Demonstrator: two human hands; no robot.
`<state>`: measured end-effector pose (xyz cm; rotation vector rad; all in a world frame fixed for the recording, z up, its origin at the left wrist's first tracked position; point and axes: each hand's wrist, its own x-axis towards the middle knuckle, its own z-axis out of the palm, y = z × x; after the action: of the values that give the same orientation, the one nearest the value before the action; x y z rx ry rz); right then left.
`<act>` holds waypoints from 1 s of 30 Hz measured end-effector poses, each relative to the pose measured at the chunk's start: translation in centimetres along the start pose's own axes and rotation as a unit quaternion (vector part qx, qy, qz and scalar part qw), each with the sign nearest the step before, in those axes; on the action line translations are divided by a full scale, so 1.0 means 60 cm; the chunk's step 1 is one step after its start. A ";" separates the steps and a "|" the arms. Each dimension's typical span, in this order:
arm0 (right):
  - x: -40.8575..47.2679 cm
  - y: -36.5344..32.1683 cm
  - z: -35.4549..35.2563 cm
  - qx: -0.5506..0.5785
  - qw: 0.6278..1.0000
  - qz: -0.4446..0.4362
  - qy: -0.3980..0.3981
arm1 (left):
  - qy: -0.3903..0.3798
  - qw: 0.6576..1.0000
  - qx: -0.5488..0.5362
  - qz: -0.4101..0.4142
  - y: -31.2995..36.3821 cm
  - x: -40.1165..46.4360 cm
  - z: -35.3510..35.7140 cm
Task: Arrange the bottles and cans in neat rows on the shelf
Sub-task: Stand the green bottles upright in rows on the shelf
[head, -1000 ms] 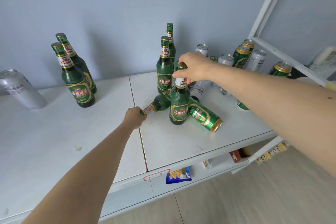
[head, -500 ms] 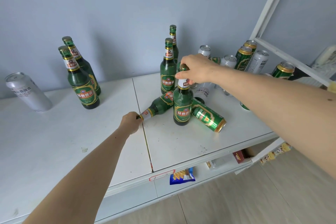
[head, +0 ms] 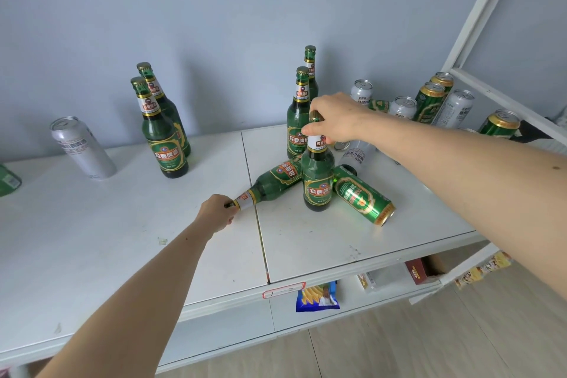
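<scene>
Head view shows my right hand (head: pixel 333 121) pinching the upright bottle (head: pixel 317 176) by its neck, left hand (head: pixel 216 213) gripping the fallen bottle (head: pixel 271 182)'s cap end, both probably heavy, slick, breakable glass

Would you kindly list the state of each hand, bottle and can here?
Left hand: grips the lying bottle's cap end.
Lying bottle: on its side.
Right hand: grips the front bottle's neck.
Front bottle: upright.
Green can: on its side.
Left bottle pair: upright.
</scene>
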<state>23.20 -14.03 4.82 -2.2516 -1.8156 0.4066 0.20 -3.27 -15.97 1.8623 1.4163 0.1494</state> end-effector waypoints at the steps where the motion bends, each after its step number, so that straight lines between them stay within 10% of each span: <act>1: -0.001 -0.002 0.000 -0.003 1.000 -0.001 0.000 | 0.002 1.000 -0.012 -0.001 -0.006 -0.003 -0.005; 30: 0.022 -0.040 0.024 0.017 1.000 -0.018 0.018 | 0.247 0.912 -0.297 0.139 0.101 -0.044 -0.180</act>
<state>20.76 -12.25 4.16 -2.1853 -1.8155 0.3834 -1.72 -0.61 -3.76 1.5371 1.2107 1.1348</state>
